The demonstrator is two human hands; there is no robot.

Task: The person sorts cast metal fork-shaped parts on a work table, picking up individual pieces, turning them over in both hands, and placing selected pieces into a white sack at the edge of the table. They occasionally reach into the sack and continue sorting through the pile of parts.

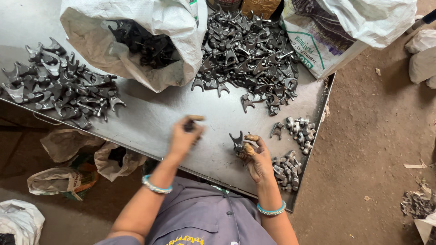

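Observation:
My right hand point(256, 156) grips a dark forked metal part point(236, 140) just above the grey metal table point(154, 122). My left hand point(185, 136) is blurred over the table's middle and pinches a small dark piece point(190, 124) between its fingertips. Small grey cylindrical parts lie in a heap point(287, 170) by my right wrist, with a second heap point(300, 131) further up. A big pile of dark forked parts point(247, 54) covers the far middle of the table.
Another pile of forked parts point(59, 86) lies at the table's left. An open white sack point(136, 41) holding more parts lies at the back; a second white sack point(336, 31) sits back right. Bags point(68, 179) rest on the dirt floor at left.

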